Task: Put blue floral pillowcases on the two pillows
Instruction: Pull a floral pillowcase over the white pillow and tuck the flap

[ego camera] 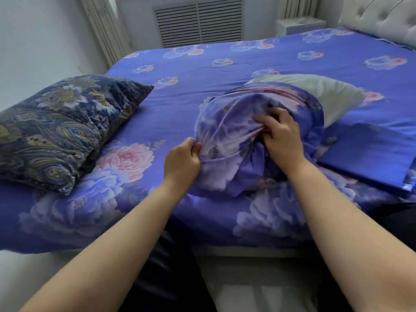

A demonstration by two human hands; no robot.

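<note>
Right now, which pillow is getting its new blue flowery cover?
The white pillow in the middle, half inside the blue floral pillowcase both hands grip. The other pillow, on the left, lies untouched in its dark paisley cover.

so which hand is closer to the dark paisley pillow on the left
Left. The left hand pinches the blue floral pillowcase at its edge on the side of the dark paisley pillow; the right hand grips the bunched fabric farther away.

both hands (234, 143) gripping pillowcase (225, 140), white pillow (333, 95)
</note>
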